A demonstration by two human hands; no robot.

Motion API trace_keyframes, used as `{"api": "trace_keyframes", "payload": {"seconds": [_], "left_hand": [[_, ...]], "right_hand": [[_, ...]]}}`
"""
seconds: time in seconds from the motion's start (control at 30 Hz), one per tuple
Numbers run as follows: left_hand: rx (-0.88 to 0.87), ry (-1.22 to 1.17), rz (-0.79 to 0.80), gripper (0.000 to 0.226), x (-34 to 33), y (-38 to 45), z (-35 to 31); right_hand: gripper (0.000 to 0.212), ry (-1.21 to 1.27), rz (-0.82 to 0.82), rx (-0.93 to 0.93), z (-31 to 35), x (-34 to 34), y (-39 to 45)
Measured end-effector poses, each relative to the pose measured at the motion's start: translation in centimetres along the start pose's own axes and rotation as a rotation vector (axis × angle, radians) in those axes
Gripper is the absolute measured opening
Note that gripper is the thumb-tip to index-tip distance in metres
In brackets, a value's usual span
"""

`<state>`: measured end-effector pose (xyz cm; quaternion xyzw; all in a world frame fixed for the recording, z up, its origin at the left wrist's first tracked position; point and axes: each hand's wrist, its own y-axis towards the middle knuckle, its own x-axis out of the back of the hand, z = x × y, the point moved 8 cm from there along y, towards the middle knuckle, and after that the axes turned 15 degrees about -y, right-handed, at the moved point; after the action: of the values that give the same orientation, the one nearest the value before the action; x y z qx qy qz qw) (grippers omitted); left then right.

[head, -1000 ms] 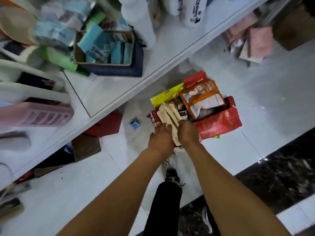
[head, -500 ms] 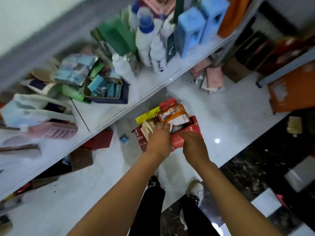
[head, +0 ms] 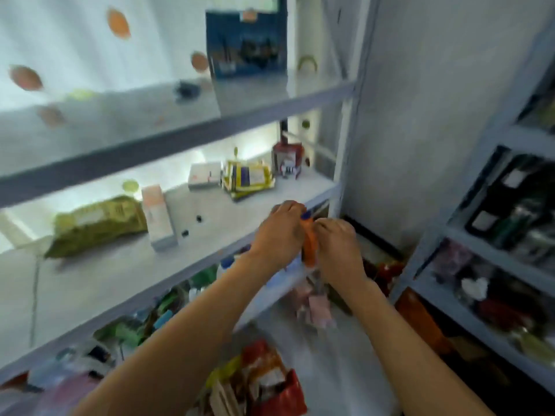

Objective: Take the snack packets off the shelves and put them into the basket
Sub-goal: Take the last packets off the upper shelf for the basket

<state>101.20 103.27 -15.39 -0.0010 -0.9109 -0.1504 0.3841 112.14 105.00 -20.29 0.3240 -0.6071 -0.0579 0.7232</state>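
Head view: your left hand (head: 280, 232) and right hand (head: 338, 247) both pinch orange item (head: 310, 247) at shelf (head: 210, 235) edge, identity blurred. Basket (head: 285, 397) directly below, packets piled inside, short drop.

Whole frame is smeared with motion blur, so no label on any shelf item is readable. The basket (head: 270, 385) is cut off by the bottom edge, and its packets melt into red, orange and yellow blobs. Between the left hand (head: 277, 235) and right hand (head: 338, 247) there's an orange thing (head: 310, 250) (bottle? packet? can't tell), mostly hidden by the fingers. Whether either hand actually grips it is unclear. Lower shelf (head: 144, 325) contents are just mush.
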Motion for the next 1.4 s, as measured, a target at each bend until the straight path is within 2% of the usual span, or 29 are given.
{"api": "trace_keyframes", "payload": {"seconds": [0.13,0.23,0.37,0.47,0.73,0.93,1.1,1.2,1.3,1.4], "left_hand": [[-0.171,0.126,-0.138,0.036,9.0,3.3,-5.9],[-0.215,0.162,-0.225,0.035,14.8,4.8,-7.2],[-0.201,0.234,-0.313,0.036,20.4,7.2,-6.3],[-0.160,0.198,-0.376,0.037,23.2,9.0,-4.5],[-0.076,0.102,-0.365,0.037,24.2,15.2,1.3],[-0.047,0.096,-0.391,0.038,24.2,22.9,2.8],[0.027,0.038,-0.485,0.036,24.2,29.0,4.1],[0.093,-0.086,-0.564,0.032,24.7,32.7,5.0],[0.140,-0.248,-0.696,0.027,24.7,36.0,5.6],[0.183,-0.304,-0.745,0.027,23.8,38.7,7.1]], "right_hand": [[0.039,-0.030,-0.187,0.041,1.1,8.4,7.6],[0.036,-0.068,-0.285,0.098,2.5,12.6,12.3],[0.042,-0.108,-0.268,0.172,4.5,14.6,17.8],[0.047,-0.109,-0.211,0.168,5.7,15.2,21.1],[0.051,-0.173,-0.125,0.189,6.0,12.4,28.9],[0.050,-0.118,-0.173,0.207,4.2,8.6,36.2],[0.049,0.006,-0.166,0.224,1.6,6.0,43.1],[0.045,0.052,-0.141,0.208,0.1,5.2,46.9],[0.048,0.130,-0.065,0.185,-1.4,3.5,50.9],[0.052,0.204,-0.009,0.166,-2.1,1.9,54.4]]}}
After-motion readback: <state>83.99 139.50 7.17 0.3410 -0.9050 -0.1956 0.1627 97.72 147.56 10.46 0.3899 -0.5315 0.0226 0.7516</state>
